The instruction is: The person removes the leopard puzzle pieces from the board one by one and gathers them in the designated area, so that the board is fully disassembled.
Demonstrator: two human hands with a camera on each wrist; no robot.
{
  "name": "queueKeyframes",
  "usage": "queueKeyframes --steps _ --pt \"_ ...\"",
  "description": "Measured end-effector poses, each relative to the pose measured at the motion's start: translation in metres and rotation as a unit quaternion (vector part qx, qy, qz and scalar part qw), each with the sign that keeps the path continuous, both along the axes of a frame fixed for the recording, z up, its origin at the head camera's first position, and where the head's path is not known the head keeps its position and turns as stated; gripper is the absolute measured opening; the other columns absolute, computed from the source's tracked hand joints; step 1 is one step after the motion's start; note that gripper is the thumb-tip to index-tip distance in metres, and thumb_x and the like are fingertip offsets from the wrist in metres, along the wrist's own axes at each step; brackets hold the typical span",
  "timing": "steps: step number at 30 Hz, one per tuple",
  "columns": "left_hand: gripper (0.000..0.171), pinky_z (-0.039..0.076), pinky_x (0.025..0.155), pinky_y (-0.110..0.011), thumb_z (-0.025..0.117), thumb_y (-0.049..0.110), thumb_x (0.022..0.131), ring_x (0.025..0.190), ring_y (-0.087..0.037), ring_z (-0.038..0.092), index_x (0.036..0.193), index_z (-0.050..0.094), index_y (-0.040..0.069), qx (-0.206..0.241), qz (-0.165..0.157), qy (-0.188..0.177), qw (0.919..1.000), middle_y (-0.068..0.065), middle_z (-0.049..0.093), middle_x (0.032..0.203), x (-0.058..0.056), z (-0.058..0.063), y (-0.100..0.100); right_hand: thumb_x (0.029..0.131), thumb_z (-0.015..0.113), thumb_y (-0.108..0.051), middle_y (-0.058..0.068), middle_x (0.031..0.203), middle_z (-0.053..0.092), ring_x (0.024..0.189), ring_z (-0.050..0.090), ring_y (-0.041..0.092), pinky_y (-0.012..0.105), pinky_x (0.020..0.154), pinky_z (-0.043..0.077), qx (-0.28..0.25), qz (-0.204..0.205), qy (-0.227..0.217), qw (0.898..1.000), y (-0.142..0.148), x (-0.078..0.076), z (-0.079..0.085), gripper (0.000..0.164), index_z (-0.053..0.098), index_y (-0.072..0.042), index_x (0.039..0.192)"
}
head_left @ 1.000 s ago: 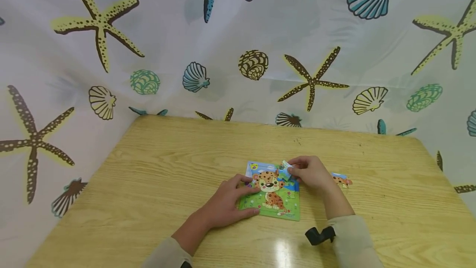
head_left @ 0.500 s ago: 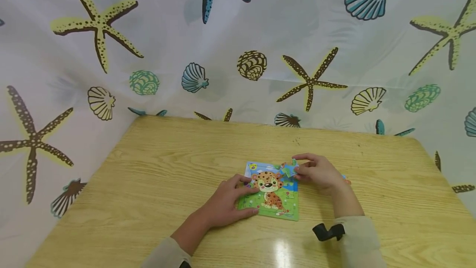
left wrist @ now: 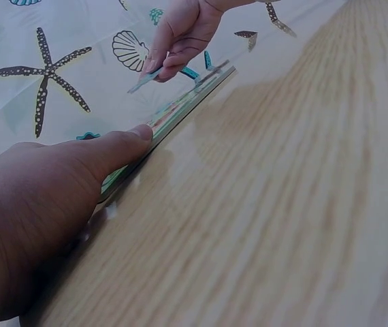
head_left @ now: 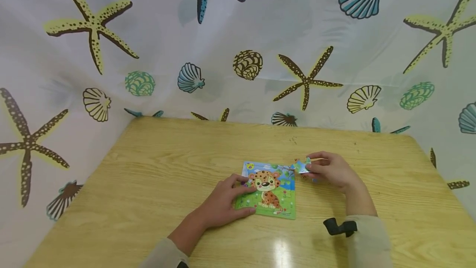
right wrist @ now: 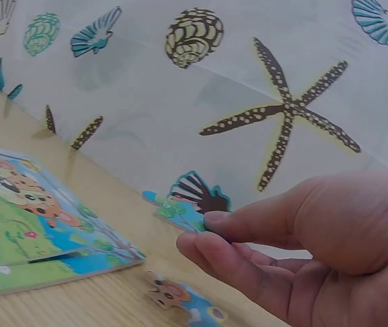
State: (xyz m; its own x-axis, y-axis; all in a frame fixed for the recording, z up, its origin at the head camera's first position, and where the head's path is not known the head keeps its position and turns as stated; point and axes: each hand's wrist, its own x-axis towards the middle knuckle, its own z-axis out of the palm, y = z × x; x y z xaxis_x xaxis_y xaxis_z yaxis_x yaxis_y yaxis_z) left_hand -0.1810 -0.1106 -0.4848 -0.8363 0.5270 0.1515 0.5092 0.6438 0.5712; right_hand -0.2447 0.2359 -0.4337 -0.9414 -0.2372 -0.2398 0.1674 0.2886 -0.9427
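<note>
A cartoon leopard jigsaw board [head_left: 282, 202] lies flat on the table. My left hand [head_left: 223, 202] rests on its left side with fingers spread; in the left wrist view the thumb [left wrist: 122, 148] lies over the board's near edge. Off the board's upper right corner, my right hand [head_left: 332, 168] pinches a blue and green jigsaw piece [head_left: 302, 166] between thumb and fingers. The right wrist view shows this piece [right wrist: 179, 211] held above the table, partly hidden by the fingertips. Below it lies an orange and blue jigsaw piece [right wrist: 170, 294], partly covered by the hand.
The wooden table [head_left: 178, 156] has a pale curtain [head_left: 215, 94] with starfish and shells along its back and sides. A black strap [head_left: 340, 227] juts from the right sleeve.
My right hand has moved right with the piece, from over the board's upper right corner to beyond its edge. My left hand stays on the board.
</note>
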Motion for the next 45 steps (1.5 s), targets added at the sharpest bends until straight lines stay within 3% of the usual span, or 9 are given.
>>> queueKeyframes --steps 10,22,33,41,45 --pt "0.058 0.039 0.103 -0.050 0.067 0.061 0.088 0.127 -0.022 0.049 0.137 0.062 0.030 -0.006 0.005 0.005 1.0000 -0.001 0.047 0.145 -0.001 0.000 0.001 0.101 0.061 -0.013 0.008 0.112 0.064 0.096 0.073 0.016 0.028 0.085 0.058 -0.023 -0.031 0.000 0.999 0.035 0.006 0.005 0.055 0.039 0.001 0.149" --pt "0.056 0.039 0.102 -0.052 0.070 0.058 0.087 0.122 -0.021 0.052 0.136 0.063 0.030 0.007 0.001 0.011 0.9999 -0.001 0.048 0.144 -0.001 0.000 0.003 0.095 0.070 -0.022 -0.002 0.105 0.063 0.088 0.072 0.011 0.026 0.083 0.058 -0.016 -0.095 -0.023 0.995 0.076 0.015 0.003 0.067 0.039 0.001 0.149" --pt "0.055 0.040 0.101 -0.050 0.069 0.059 0.087 0.122 -0.021 0.052 0.136 0.063 0.032 0.000 0.008 0.016 0.9998 -0.001 0.048 0.144 -0.001 -0.001 0.003 0.095 0.070 -0.021 -0.009 0.093 0.063 0.080 0.072 0.010 0.027 0.077 0.059 0.030 -0.167 -0.017 0.985 0.100 0.022 0.003 0.065 0.040 0.001 0.148" --pt "0.057 0.040 0.102 -0.050 0.069 0.060 0.087 0.122 -0.021 0.052 0.136 0.062 0.032 0.001 0.007 0.016 0.9999 -0.001 0.048 0.145 -0.001 0.001 0.004 0.098 0.065 -0.021 -0.009 0.095 0.061 0.076 0.069 0.004 0.024 0.075 0.058 0.047 -0.190 -0.063 0.979 0.106 0.027 0.003 0.066 0.035 0.004 0.150" --pt "0.056 0.040 0.101 -0.050 0.069 0.059 0.087 0.121 -0.020 0.053 0.136 0.063 0.031 0.002 0.004 0.016 0.9999 -0.001 0.048 0.145 0.000 0.002 0.004 0.097 0.066 -0.020 -0.002 0.096 0.061 0.073 0.067 0.006 0.024 0.071 0.057 0.105 -0.200 -0.055 0.973 0.108 0.029 0.001 0.060 0.040 0.007 0.145"
